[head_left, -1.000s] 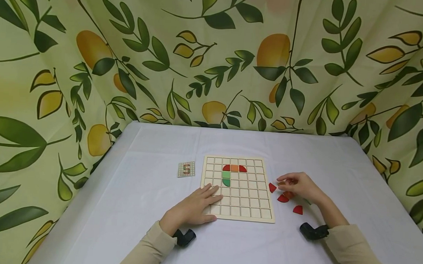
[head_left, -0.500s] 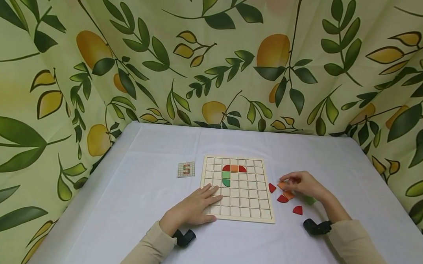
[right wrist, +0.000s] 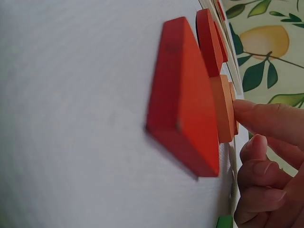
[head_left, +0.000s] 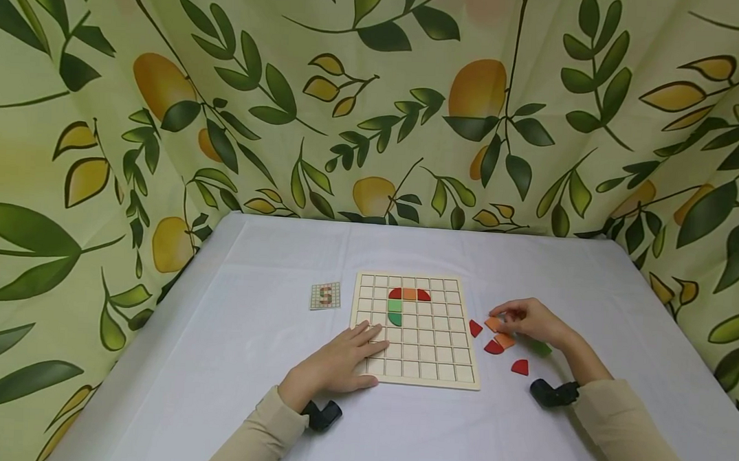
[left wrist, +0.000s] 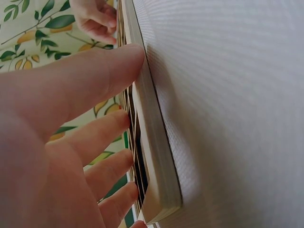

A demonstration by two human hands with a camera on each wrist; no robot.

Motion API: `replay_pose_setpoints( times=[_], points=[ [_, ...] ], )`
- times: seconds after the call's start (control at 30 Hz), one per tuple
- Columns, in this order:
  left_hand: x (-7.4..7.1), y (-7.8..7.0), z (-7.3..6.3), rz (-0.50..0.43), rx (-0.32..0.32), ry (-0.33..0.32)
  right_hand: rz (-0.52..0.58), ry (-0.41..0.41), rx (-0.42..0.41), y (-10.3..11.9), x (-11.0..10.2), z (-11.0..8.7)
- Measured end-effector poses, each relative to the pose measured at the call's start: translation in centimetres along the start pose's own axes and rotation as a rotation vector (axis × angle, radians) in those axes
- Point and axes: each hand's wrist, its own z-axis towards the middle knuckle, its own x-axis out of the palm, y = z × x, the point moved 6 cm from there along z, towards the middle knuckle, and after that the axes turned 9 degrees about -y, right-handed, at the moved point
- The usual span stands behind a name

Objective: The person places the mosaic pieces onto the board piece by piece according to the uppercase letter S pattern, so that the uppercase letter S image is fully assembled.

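My left hand (head_left: 345, 357) lies spread over the near left corner of a pale wooden grid board (head_left: 426, 343), fingers straight on its surface. In the left wrist view the thumb (left wrist: 114, 66) touches the board's edge. To the board's right, my right hand (head_left: 529, 321) pinches an orange tile (head_left: 492, 324) between thumb and index finger; in the right wrist view the other fingers (right wrist: 261, 175) are curled. Another orange tile (head_left: 504, 341) and a red quarter-round tile (head_left: 494, 347) lie just below it. Partly under the hand is a green tile (head_left: 540, 348).
On the board sit red (head_left: 424, 295), orange (head_left: 409, 294) and green tiles (head_left: 394, 319) in a hooked row. A small pattern card (head_left: 326, 296) lies left of the board. More red tiles (head_left: 520, 367) lie on the white cloth (head_left: 248, 321). A leaf-printed curtain (head_left: 374, 121) surrounds the table.
My right hand has shifted slightly to the right, and the orange tile at its fingertips and the green tile now show more. The left hand and board stay put.
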Motion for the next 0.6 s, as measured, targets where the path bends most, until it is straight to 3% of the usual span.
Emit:
replay_pose_setpoints(
  times=[0.6],
  points=[
    [-0.03, -0.06, -0.02, 0.002, 0.000, 0.003, -0.029, -0.018, 0.054, -0.09, -0.03, 0.00]
  ],
)
